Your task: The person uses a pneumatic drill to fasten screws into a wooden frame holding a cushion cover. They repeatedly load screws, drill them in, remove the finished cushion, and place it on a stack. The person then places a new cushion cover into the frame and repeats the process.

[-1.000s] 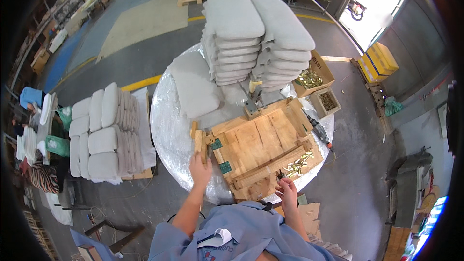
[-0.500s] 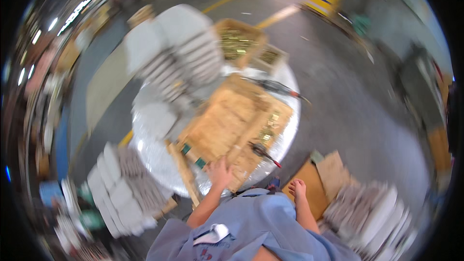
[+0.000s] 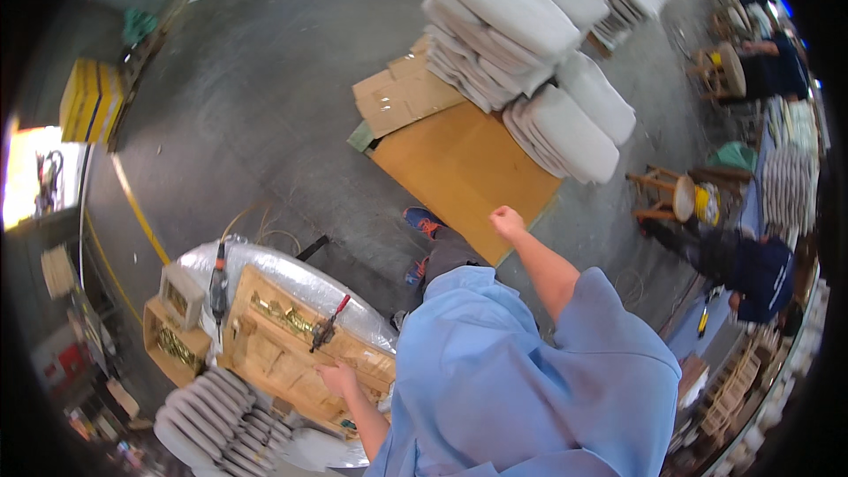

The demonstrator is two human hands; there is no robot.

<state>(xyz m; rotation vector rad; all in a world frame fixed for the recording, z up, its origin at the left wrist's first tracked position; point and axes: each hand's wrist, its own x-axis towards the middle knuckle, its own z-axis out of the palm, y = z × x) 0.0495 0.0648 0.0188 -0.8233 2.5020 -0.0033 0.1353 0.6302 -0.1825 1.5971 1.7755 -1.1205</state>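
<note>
At the film-wrapped counter [image 3: 296, 267], my left hand [image 3: 339, 379] reaches onto the wooden board [image 3: 284, 368], which lies on the counter to my lower left; whether those fingers pinch anything I cannot tell. My right hand [image 3: 508, 223] hangs well apart, above the brown sheet [image 3: 459, 168] on the floor, its fingers curled in and nothing showing in them.

The work looks part-way, by my judgement. Loose brass-coloured pieces [image 3: 281, 313] lie on the board near a dark tool [image 3: 326, 334] with a red handle, and more fill a cardboard box [image 3: 173, 346] beside it, so much hardware appears unfitted. Grey pads [image 3: 205, 415] stand piled on the counter, and other pads, the floor stacks [image 3: 502, 22], rise beyond the brown sheet; which are finished, the pictures do not show. A power driver [image 3: 218, 290] lies by the board's far edge, in neither hand.

A second ago my view faced the counter, my right hand was at the dark tool and my left on a wooden bar beside the board. Now the view has swung right, the floor stacks have come in, the tool lies out of my grasp and my left hand is over the board itself.
</note>
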